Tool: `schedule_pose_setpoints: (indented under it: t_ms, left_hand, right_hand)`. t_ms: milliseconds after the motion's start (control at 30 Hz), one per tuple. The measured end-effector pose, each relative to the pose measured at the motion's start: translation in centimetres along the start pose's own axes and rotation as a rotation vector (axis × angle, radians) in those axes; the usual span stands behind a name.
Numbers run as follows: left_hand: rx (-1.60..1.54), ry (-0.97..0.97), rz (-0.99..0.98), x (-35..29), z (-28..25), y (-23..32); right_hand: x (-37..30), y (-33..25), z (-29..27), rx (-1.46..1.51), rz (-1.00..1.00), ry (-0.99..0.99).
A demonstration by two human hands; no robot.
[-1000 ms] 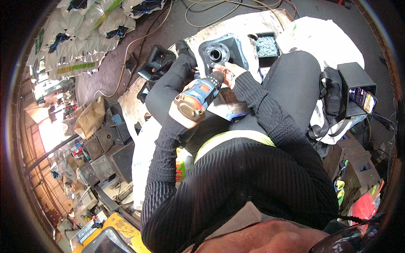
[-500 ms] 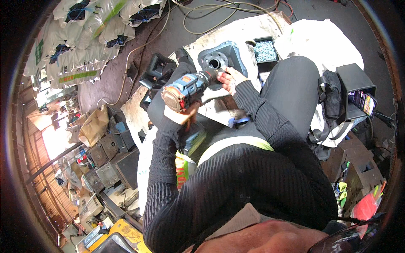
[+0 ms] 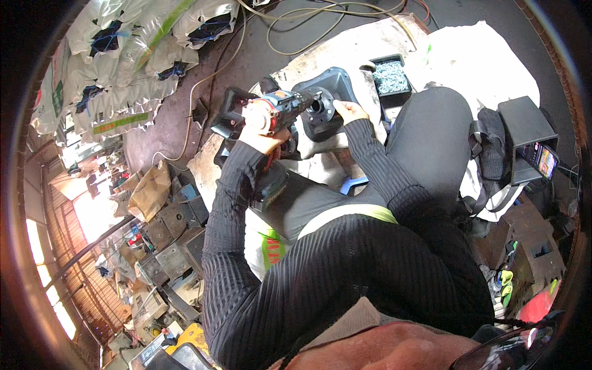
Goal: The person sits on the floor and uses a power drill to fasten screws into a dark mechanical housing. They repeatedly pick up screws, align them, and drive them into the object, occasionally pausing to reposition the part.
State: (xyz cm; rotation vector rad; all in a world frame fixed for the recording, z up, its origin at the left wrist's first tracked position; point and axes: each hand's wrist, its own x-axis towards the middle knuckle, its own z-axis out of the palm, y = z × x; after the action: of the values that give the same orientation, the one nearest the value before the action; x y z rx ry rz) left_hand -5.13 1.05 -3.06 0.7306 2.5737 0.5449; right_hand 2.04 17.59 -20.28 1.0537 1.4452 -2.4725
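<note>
A blue cordless drill [image 3: 285,106] is in my left hand [image 3: 265,137], whose fingers wrap round its grip. The drill's nose points to the right and reaches the left side of a dark round flange [image 3: 322,106]; the exact contact at the tip is too small to make out. This flange has holes round a central opening and sits on a dark, square-rimmed housing [image 3: 341,82] in front of me. At the flange's right edge, the closed fingertips of my right hand [image 3: 351,113] grip it.
Beyond my right knee stands a black box [image 3: 391,78] of small silvery screws. Black bins [image 3: 233,112] lie left of the housing. A phone [image 3: 545,161] leans in a dark holder at the right. Cables [image 3: 308,9] loop across the floor; wrapped bags [image 3: 117,68] are stacked far left.
The drill has swung up, bringing its nose to the flange. My right hand has left the drill's front end and moved to the flange's right edge, its spread fingers now closed.
</note>
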Motion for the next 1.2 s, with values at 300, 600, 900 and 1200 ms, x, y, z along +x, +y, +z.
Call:
schedule_pose_setpoints:
  t_ms: [300,600,900,1200]
  left_hand:
    - [-0.244,-0.287,-0.316,3.1,-4.4,4.0]
    - [0.347,-0.450,-0.113,2.7,-1.7,-1.1]
    - [0.253,-0.196,0.237,4.7,-0.1,-0.9]
    - [-0.046,-0.354,-0.571,0.8,-3.5,6.8]
  right_hand:
    - [0.7,0.7,0.2,-0.275,-0.110,-0.005]
    - [0.0,-1.1,0.6,-0.351,-0.033,-0.013]
    - [-0.1,-2.0,-0.1,-0.394,-0.061,-0.065]
    - [2.6,0.6,-0.1,-0.597,-0.100,-0.163]
